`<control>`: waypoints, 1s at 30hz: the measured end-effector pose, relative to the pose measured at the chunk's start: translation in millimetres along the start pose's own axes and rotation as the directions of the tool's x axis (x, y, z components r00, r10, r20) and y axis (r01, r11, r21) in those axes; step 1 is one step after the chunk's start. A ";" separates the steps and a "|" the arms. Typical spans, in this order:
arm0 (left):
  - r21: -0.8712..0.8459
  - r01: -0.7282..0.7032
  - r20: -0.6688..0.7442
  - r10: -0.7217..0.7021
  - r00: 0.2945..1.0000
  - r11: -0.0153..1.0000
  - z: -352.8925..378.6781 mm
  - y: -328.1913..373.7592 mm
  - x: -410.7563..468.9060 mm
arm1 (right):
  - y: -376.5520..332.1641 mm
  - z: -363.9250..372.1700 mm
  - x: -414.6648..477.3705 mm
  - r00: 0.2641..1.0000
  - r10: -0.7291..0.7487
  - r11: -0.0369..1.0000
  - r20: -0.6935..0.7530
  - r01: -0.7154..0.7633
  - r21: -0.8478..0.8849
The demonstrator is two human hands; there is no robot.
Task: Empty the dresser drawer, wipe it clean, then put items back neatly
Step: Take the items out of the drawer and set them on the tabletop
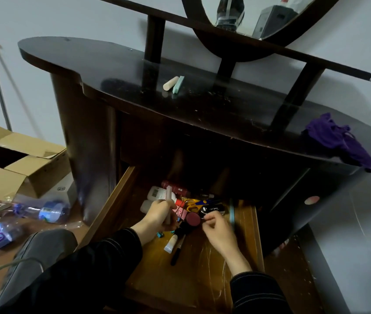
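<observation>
The wooden drawer [109, 209] of the dark dresser [116, 71] stands pulled out, with small items heaped at its back. My left hand [157, 215] grips a pale pink stick [168, 205] upright above the heap. My right hand [216, 227] has curled fingers at a black cylinder [213, 209], its fingertips pinching something small. Around them lie a round maroon compact [193, 219], yellow-handled scissors [192, 203], white bottles [158, 193], a red tube [175, 186], a small white tube [171, 243] and a black pen [177, 252].
On the dresser top lie a beige stick and a mint one [173, 83], and a purple cloth [336, 141] at the right edge. An open cardboard box [10, 159] and plastic bottles [44, 210] sit on the floor at left. My knee [41, 252] is beside the drawer.
</observation>
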State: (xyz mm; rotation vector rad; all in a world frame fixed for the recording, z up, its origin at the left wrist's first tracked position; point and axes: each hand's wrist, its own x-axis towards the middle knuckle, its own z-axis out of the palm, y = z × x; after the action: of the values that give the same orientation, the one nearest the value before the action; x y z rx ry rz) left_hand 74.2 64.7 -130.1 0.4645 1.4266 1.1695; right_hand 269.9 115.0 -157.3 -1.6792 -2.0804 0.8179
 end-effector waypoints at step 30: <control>0.219 -0.124 0.011 0.125 0.992 0.968 -2.8 -1.3 2.5 | -8.2 -22.2 -11.9 0.969 0.217 0.664 0.120 -0.237 0.709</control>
State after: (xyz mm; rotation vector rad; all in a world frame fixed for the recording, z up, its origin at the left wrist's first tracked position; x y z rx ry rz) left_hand 71.4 65.2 -133.0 0.7156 1.5550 1.1157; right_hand 279.6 107.2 -133.9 -1.4559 -1.2598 1.5017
